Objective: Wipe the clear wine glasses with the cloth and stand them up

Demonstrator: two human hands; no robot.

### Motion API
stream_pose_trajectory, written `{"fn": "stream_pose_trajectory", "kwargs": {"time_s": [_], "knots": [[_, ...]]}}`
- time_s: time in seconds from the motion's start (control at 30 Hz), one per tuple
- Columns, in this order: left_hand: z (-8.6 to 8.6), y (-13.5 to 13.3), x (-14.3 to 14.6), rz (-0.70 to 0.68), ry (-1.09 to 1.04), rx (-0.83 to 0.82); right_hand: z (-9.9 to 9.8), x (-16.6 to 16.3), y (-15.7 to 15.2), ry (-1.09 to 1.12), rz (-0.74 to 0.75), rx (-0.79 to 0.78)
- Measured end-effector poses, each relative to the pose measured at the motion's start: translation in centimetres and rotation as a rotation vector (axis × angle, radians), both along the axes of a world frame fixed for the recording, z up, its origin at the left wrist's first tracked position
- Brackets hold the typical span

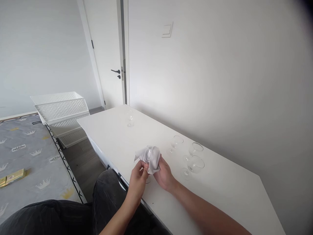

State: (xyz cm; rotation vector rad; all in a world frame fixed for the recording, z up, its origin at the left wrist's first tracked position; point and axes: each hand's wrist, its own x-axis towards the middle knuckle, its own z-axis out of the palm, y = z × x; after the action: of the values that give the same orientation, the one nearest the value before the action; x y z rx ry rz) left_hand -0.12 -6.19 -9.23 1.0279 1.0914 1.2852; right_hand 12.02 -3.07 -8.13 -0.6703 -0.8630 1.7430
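My left hand (139, 178) pinches the stem of a clear wine glass (148, 153) over the near edge of the white table (234, 195). My right hand (164, 174) is closed around a white cloth (153, 160) wrapped over the glass's bowl. Three more empty stemmed glasses stand to the right: one (176, 142) nearest, one (195, 148) behind, and one (195, 164) in front. A further glass (130, 118) stands alone at the table's far end.
White perforated stacked baskets (61, 111) sit on the floor beyond the table's far corner. A grey mattress (29, 153) with crown print lies at left, with a small gold box (15, 176) on it. A closed white door (107, 55) is behind. My dark-trousered knees are below.
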Motion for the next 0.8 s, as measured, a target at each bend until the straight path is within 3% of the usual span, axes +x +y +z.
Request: {"fn": "stream_pose_trajectory", "kwargs": {"time_s": [0.2,0.33,0.4,0.5,0.57,0.63,0.73,0.8], "knots": [[0.8,-0.3,-0.5,-0.006,0.080,-0.088,-1.1,0.3,0.1,-0.287,0.005,0.252],[1.7,-0.1,-2.7,0.131,0.160,0.058,-0.7,0.3,0.5,-0.358,-0.089,0.279],[2.2,0.1,-3.8,0.104,0.101,0.134,-0.4,0.2,0.4,-0.373,0.005,0.256],[2.5,0.2,-4.7,-0.105,-0.131,0.095,-0.1,0.0,-0.3,-0.256,0.307,0.100],[2.5,0.1,-4.5,-0.136,-0.230,0.088,0.1,-0.1,-0.6,-0.181,0.436,0.002],[2.1,0.0,-4.0,-0.047,-0.182,0.144,0.1,-0.1,-0.8,-0.285,0.357,0.093],[1.5,-0.2,-3.3,0.084,-0.002,0.273,0.1,0.0,-0.8,-0.561,0.082,0.373],[1.3,-0.2,-3.3,0.072,-0.001,0.304,0.0,-0.1,-0.7,-0.534,0.116,0.391]]}}
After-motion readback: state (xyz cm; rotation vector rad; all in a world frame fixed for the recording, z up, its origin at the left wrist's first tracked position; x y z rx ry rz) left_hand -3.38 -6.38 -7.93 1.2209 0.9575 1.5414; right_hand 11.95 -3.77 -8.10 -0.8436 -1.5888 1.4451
